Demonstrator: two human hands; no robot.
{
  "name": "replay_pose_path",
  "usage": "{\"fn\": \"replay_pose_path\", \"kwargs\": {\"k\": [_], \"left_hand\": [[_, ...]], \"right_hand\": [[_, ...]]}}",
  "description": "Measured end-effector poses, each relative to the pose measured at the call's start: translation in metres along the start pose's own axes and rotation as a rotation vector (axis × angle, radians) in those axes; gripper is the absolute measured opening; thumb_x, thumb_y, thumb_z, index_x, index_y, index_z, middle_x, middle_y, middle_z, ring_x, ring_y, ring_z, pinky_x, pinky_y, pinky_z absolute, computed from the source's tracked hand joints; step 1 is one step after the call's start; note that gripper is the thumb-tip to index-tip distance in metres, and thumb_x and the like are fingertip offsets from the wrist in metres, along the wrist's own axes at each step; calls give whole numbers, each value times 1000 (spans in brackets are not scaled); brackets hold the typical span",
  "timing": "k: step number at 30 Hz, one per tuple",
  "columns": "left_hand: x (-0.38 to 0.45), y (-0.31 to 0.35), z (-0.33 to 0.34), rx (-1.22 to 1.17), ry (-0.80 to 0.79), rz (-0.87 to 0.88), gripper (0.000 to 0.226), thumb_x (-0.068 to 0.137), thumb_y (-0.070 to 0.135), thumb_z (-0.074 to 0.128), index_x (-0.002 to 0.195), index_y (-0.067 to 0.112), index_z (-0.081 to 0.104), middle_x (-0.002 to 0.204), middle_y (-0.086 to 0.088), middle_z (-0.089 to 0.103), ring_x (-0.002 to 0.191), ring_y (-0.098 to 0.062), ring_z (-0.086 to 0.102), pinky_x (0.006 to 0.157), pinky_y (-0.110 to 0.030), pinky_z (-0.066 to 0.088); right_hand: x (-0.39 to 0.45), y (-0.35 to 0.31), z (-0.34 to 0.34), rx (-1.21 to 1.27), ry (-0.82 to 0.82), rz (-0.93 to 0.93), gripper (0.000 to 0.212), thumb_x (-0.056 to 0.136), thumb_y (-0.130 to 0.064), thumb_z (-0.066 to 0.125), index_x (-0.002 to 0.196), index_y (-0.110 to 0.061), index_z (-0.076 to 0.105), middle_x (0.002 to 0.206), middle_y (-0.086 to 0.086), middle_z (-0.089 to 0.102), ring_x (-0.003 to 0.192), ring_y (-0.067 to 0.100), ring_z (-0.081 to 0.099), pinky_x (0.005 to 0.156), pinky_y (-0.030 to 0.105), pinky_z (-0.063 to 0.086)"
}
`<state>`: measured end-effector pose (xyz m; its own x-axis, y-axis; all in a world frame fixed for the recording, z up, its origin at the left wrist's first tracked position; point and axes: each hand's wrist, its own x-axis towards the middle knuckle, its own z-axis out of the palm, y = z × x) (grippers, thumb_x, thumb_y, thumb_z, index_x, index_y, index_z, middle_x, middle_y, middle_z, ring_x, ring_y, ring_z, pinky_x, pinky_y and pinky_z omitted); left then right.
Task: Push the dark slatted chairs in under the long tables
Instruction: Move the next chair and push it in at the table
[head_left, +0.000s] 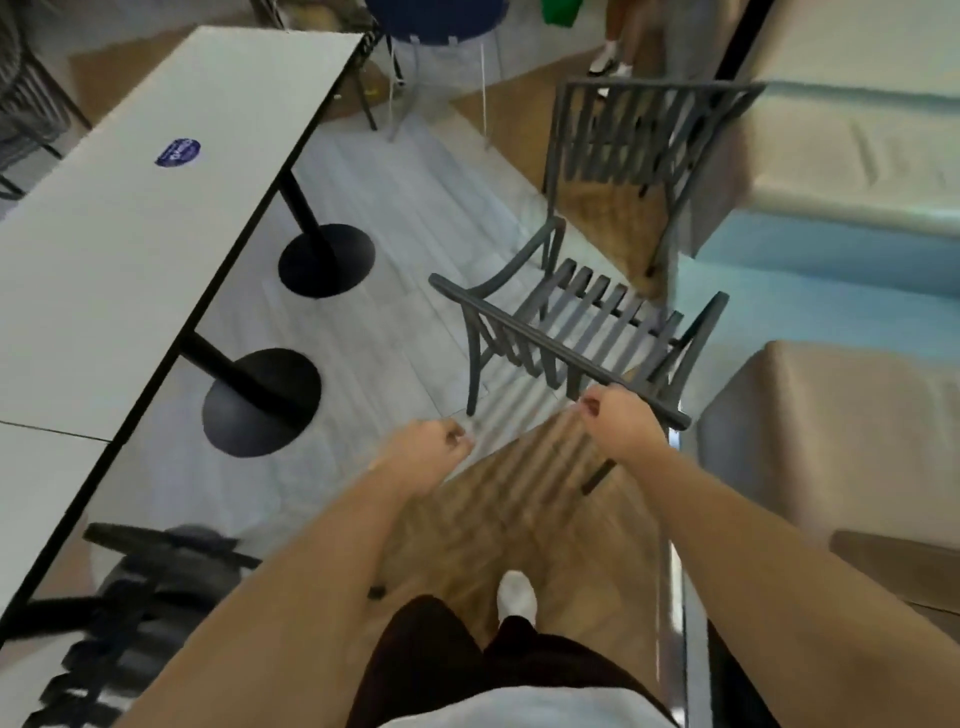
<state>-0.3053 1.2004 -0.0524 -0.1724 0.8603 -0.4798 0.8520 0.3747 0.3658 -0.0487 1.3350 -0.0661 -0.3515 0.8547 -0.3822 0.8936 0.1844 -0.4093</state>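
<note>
The left hand (431, 448), curled on nothing, hovers just near-left of the dark slatted chair (597, 306). The right hand (618, 422) grips the near-right end of its top rail (545, 344), which runs off far-left.

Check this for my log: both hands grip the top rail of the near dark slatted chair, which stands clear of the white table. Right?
No. The head view shows only the right hand gripping the top rail of the near dark slatted chair; the left hand is curled short of it, holding nothing. The chair does stand clear of the white table.
</note>
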Motion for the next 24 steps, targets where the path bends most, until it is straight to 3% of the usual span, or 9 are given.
{"fn": "replay_pose_path", "kwargs": {"k": [4,9,12,15,20,24], "left_hand": [[42,35,-10,40,-25,102,44,105,52,44,129,23,67,124,-1,70,113,-24,63,83,-29,44],[101,49,-24,36,-79,157,49,103,57,43,131,24,66,127,0,69,112,-20,62,95,-37,51],[139,53,-36,61,-72,209,45,103,50,48,131,21,67,131,-1,67,115,-22,62,96,-35,49],[177,57,-47,101,-49,264,43,103,45,51,134,18,66,135,-4,64,120,-25,59,97,-34,45],[233,58,-59,212,-89,361,61,99,47,58,152,17,47,154,-4,45,143,-25,36,116,-40,33],[275,51,-59,387,-176,392,72,95,52,62,156,22,40,157,-4,42,144,-27,35,122,-44,26]], "right_hand": [[17,26,-12,21,91,51,30,104,-36,49,124,-20,64,121,7,59,114,28,53,98,45,49],[37,42,-16,48,110,121,31,102,-34,53,129,-21,60,124,5,55,119,29,50,101,46,47],[50,47,-17,46,50,189,37,101,-34,55,137,-23,54,131,6,52,125,31,47,102,47,46],[64,48,-16,70,-13,262,43,100,-35,58,141,-26,50,130,5,53,124,31,49,101,45,47],[93,49,-7,86,-119,372,48,98,-37,61,143,-24,48,125,5,57,111,29,59,95,43,52],[111,49,4,53,-179,424,49,93,-42,64,137,-26,50,123,2,58,108,25,60,94,43,52]]}}
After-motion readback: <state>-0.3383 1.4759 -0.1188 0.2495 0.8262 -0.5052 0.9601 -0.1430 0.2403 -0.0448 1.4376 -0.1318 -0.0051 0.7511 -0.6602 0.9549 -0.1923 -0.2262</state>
